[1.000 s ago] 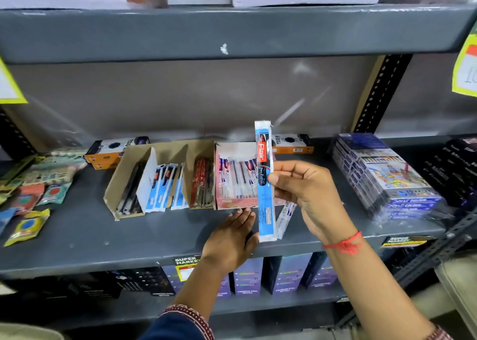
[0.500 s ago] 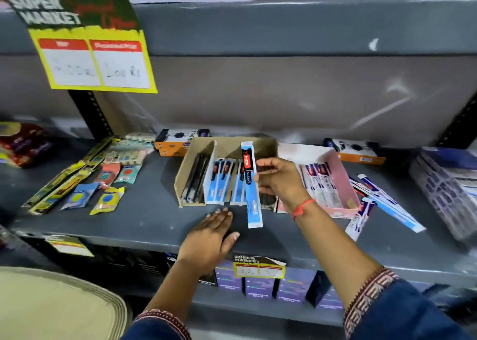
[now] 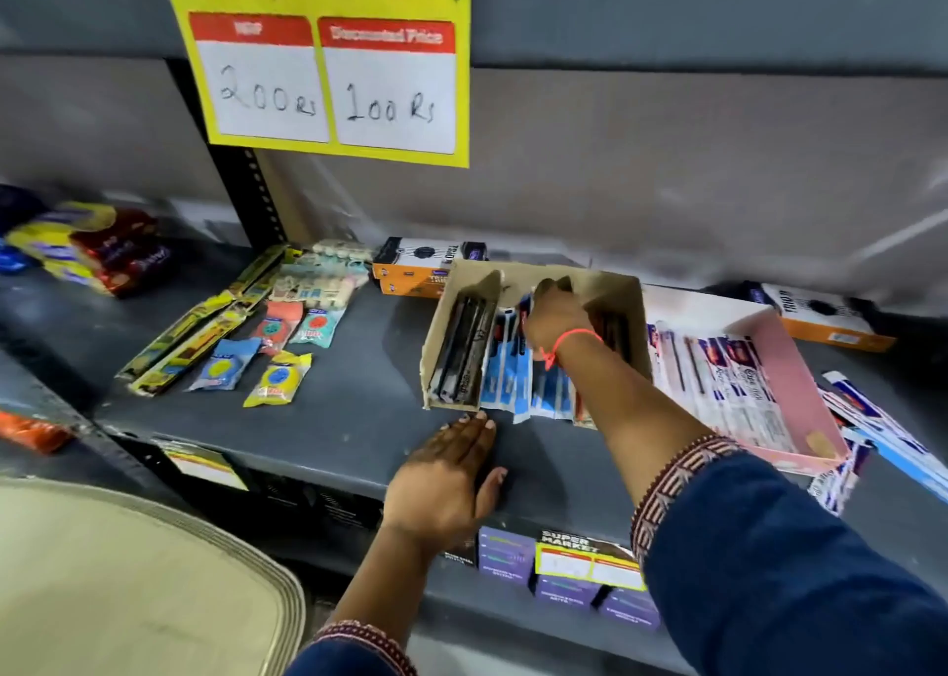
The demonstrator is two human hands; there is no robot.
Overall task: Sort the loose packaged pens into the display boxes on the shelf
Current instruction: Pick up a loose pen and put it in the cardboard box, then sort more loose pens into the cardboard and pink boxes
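A brown cardboard display box (image 3: pixel 435 347) stands on the grey shelf (image 3: pixel 333 419), split into compartments. Its left compartment holds black pens (image 3: pixel 461 352); the middle one holds blue packaged pens (image 3: pixel 505 383). My right hand (image 3: pixel 551 316) reaches down into the middle compartment, fingers curled on a blue packaged pen (image 3: pixel 522 393) whose lower end sticks out past the box front. My left hand (image 3: pixel 451 475) lies flat on the shelf just in front of the box, holding nothing. A pink display box (image 3: pixel 805 367) with white packaged pens sits to the right. Loose packaged pens (image 3: pixel 882 429) lie beyond it.
A yellow price sign (image 3: pixel 328 59) hangs from the shelf above. Small eraser packs and long yellow packs (image 3: pixel 267 347) lie at the left. Orange-and-black boxes (image 3: pixel 415 265) stand behind the display boxes. Purple boxes (image 3: pixel 505 552) fill the lower shelf.
My right hand has carried the blue packaged pen from in front of the shelf down into the cardboard box's middle compartment. The view has shifted left and closer. My left hand stays on the shelf.
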